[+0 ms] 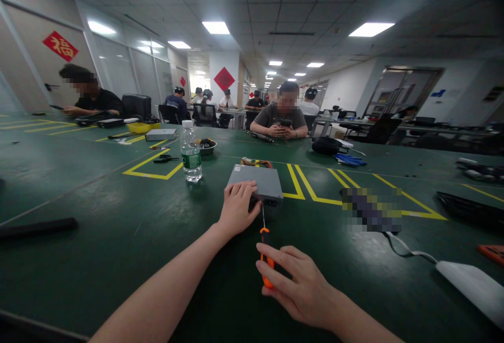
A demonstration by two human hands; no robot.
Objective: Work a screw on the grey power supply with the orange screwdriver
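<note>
A grey metal computer power supply [263, 179] lies flat on the green table, its bundle of coloured cables [258, 163] at the far side. My left hand [239, 204] grips its near left corner, fingers on the top and thumb by the near face. In my right hand [297, 280] is a screwdriver [266, 259] with an orange and black handle, held between the thumb and fingers. Its thin shaft points away from me and reaches the near face of the power supply. The exact spot where the tip meets it is too small to make out.
A water bottle [191, 154] stands left of the power supply, near a metal bowl [207, 146]. Blue gloves [349, 160] and a black case [326, 145] lie further right. A white cable [413, 252] runs along the right. Across the table sits a person [281, 117].
</note>
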